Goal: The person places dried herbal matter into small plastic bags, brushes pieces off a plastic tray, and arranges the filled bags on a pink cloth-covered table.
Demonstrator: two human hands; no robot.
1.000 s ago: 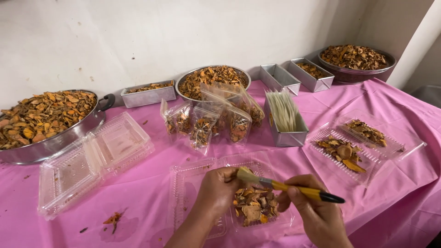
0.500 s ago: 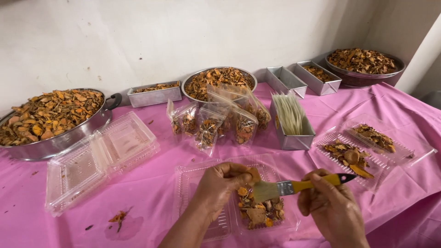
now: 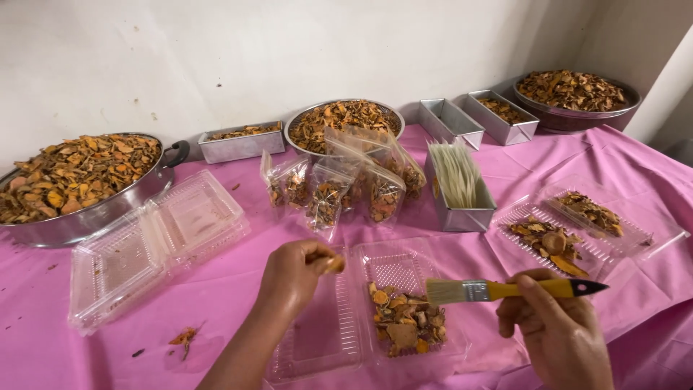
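On the pink tablecloth [image 3: 238, 282], seen from the head camera, an open clear clamshell tray [image 3: 375, 310] lies nearest the person and serves as the landmark. Its right half holds a heap of dried orange-brown slices [image 3: 406, 326]; its left half, the lid, is bare.

Above the tray's left half, the left hand [image 3: 292, 278] pinches a single dried slice [image 3: 334, 263] between fingertips and thumb, fingers closed on it and lifted off the cloth, apparently so its surface faces the brush. To the tray's right, the right hand [image 3: 556, 328] is closed around the yellow handle of a paintbrush [image 3: 505, 290], held level with the pale bristles pointing toward the pinched slice and hovering over the heap.

Beyond the tray stand several small clear bags [image 3: 339, 191] partly filled with slices, with a round metal bowl [image 3: 343, 123] behind them. Right of the tray, a steel tin [image 3: 462, 195] holds pale flat sleeves standing on edge, and another open clamshell [image 3: 577, 224] carries slices in both halves. Left of the tray lies an unfilled clamshell [image 3: 155, 242], and past it a large pan [image 3: 72, 180] heaped with slices.
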